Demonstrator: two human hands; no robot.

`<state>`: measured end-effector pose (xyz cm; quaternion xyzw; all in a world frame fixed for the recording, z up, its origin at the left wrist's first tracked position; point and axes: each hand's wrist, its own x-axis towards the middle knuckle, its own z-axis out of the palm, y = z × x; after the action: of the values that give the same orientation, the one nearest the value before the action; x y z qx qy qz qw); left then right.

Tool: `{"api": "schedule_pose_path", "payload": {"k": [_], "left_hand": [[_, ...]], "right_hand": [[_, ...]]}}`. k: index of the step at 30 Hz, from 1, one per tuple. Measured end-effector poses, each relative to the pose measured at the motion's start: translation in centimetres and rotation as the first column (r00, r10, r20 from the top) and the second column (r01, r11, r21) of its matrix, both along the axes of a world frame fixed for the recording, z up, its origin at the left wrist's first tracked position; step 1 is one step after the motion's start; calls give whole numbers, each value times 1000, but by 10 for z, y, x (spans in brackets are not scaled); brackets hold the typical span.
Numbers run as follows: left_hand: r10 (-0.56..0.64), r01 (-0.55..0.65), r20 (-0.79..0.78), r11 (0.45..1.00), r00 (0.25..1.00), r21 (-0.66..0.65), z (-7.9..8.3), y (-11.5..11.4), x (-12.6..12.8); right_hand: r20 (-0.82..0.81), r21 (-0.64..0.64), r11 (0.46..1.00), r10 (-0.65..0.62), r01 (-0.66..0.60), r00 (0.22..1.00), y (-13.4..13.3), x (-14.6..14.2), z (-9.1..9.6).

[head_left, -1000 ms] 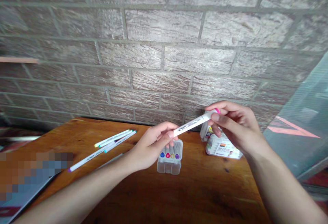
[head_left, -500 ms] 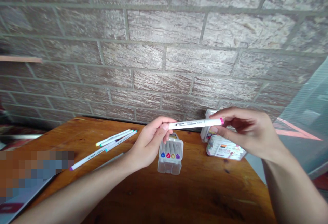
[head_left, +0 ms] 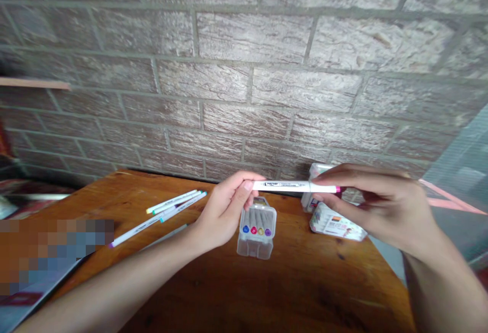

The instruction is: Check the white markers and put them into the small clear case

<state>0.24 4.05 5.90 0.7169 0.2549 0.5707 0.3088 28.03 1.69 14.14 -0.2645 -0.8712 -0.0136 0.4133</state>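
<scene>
A white marker with a pink end lies level in the air between both hands, above the wooden table. My left hand pinches its left end with thumb and fingers. My right hand grips its right, pink-tipped end, fingers closed along the barrel. Just below stands a small clear marker box with several coloured caps showing.
Several loose markers lie on the table to the left, one with a purple tip. Two clear marker cases sit at the back right under my right hand. A brick wall rises right behind the table. A book edge shows bottom left.
The marker has swung from tilted up at the right to level. My right hand lowered and moved right along its end; my left hand kept hold of the other end.
</scene>
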Motion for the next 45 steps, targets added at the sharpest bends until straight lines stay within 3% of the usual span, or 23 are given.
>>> {"api": "schedule_pose_path", "payload": {"k": [5, 20, 39, 45], "left_hand": [[2, -2, 11, 1000, 1000, 3, 0, -1, 1], [31, -31, 11, 1000, 999, -5, -3, -1, -1], [16, -15, 5, 998, 1000, -60, -5, 5, -4], [61, -51, -114, 995, 992, 86, -1, 2, -6]], "right_hand": [[-28, 11, 999, -40, 40, 999, 1, 1, -3], [40, 31, 999, 26, -27, 999, -2, -1, 3], [-30, -48, 994, -99, 97, 995, -7, -3, -2], [-159, -97, 982, -176, 162, 971, -12, -3, -3]]}}
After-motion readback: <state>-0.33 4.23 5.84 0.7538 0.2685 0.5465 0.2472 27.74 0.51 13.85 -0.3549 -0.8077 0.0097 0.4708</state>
